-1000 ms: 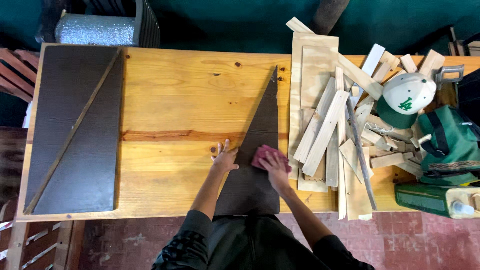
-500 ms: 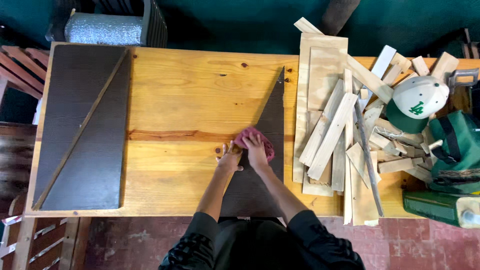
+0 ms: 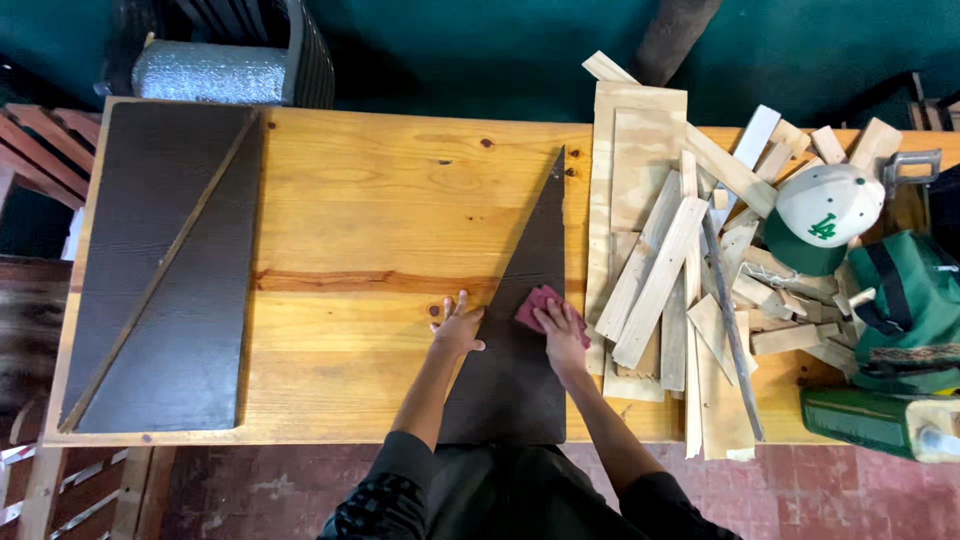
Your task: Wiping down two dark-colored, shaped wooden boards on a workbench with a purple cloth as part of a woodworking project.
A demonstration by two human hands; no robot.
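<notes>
A dark brown triangular board (image 3: 530,260) lies on the light wooden table (image 3: 380,200), its narrow tip pointing away from me. My right hand (image 3: 560,330) presses a small reddish-pink pad (image 3: 540,302) onto the board's middle. My left hand (image 3: 457,325) lies flat, fingers spread, on the table against the board's slanted left edge.
A large dark board (image 3: 160,270) with a thin strip laid diagonally across it covers the table's left end. Several pale wood offcuts (image 3: 680,270) are piled at the right, with a white and green cap (image 3: 825,210), a green bag (image 3: 905,300) and a green canister (image 3: 880,420).
My right hand has slid the pad across the board, first to the left and up, then back toward the middle. My left hand stayed at the board's left edge.
</notes>
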